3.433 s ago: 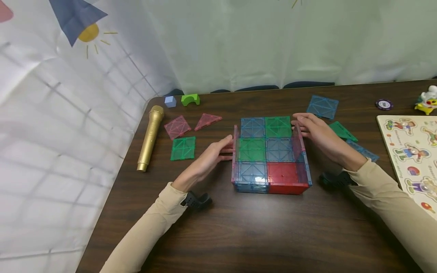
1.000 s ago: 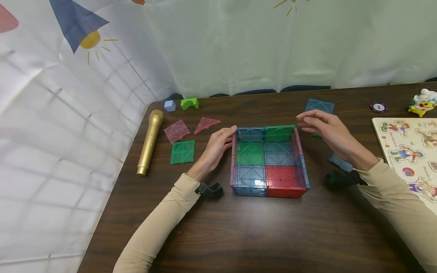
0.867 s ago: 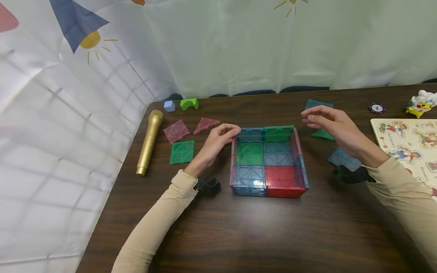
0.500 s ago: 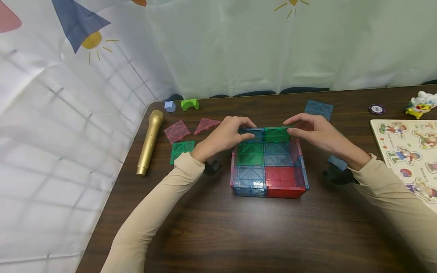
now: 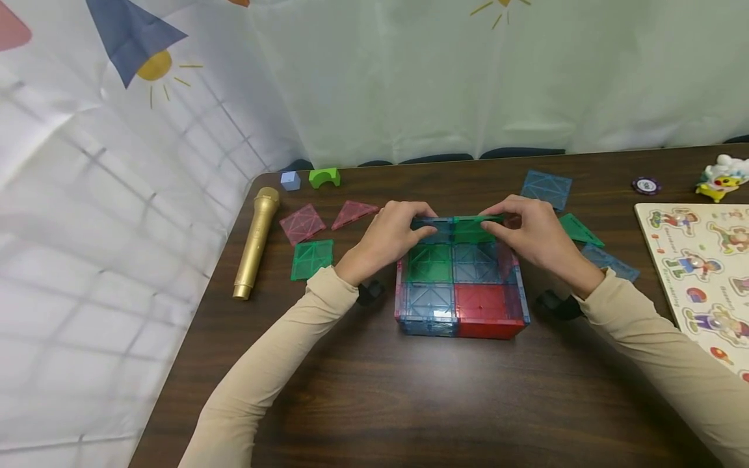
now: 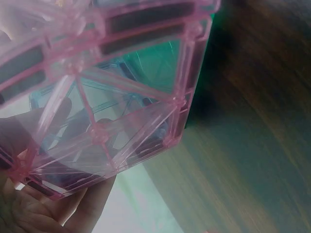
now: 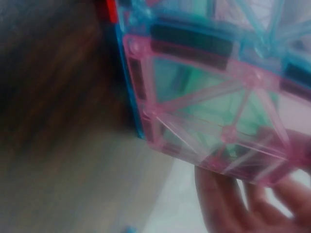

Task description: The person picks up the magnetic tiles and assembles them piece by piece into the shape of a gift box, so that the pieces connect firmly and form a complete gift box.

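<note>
Holding: both hands met at the far wall of the tile box, the landmark for every place below.
Left hand: the left hand curled its fingers over the blue half of the far wall, thumb on the near side, pinching the top edge.
Right hand: the right hand pinched the green half of the far wall the same way, fingers bent round the rim.
Key relation: the far wall's long axis ran left to right across the box, straight ahead of both hands; each hand was nearest its own half, meeting about mid-wall.
Box: open on top, pink side walls standing upright, floor of green, blue and red squares; it sat on the surface about midway between the two forearms.
Wrist views: both showed a pink side panel close up with fingers seen through it; little else could be told.
Surface: dark wood-grain surface. Left of the box lay a gold microphone, pink tiles and a green tile; right of it a blue tile and a puzzle board.
Room: a pale curtain hung beyond the box.
</note>
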Motion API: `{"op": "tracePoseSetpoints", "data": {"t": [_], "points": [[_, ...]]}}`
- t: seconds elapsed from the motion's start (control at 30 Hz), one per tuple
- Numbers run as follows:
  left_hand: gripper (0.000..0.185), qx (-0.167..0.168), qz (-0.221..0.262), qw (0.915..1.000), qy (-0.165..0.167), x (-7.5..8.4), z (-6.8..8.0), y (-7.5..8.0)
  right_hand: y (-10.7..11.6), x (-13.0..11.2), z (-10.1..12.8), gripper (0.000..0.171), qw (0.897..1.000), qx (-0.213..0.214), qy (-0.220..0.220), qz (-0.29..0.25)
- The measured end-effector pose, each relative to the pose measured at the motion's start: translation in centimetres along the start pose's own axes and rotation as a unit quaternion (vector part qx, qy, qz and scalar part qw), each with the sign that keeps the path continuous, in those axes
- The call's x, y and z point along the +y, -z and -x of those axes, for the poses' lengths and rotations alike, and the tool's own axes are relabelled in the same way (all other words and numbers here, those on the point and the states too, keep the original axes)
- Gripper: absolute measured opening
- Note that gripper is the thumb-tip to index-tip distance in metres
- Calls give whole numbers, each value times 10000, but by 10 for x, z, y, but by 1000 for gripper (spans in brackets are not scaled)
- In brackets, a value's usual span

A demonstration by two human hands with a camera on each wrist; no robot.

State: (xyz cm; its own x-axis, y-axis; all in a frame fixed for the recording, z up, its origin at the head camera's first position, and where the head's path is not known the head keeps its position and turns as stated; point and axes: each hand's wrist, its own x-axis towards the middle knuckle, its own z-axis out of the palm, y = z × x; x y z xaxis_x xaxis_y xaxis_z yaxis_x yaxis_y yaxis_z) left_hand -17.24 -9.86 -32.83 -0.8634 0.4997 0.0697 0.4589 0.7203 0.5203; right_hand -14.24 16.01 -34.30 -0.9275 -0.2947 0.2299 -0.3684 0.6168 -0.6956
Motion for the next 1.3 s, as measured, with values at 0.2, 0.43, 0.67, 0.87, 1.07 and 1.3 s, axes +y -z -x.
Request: {"op": "tracePoseSetpoints", "data": {"t": [0.2,0.43,0.67,0.87,1.07,1.3], "points": [[23,-2,11,9999,135,0,0,1,-3,-1,-2,23,10000,27,-3,8],[26,96,227,9995,183,-4,2,1,10,3,-10,30,9989,-367,-113,-281],[36,257,1172,9914,526,-18,22,4,54,37,-28,44,9953,-462,-759,-372],[42,95,2338,9665,1058,-30,41,2,80,83,-42,59,9904,-910,-951,411],[45,-75,3292,9365,1203,-36,47,-8,79,118,-41,77,9754,-1691,-960,1043],[45,-43,3453,9309,1187,-37,50,-12,76,118,-46,72,9697,-1885,-748,1360]]}}
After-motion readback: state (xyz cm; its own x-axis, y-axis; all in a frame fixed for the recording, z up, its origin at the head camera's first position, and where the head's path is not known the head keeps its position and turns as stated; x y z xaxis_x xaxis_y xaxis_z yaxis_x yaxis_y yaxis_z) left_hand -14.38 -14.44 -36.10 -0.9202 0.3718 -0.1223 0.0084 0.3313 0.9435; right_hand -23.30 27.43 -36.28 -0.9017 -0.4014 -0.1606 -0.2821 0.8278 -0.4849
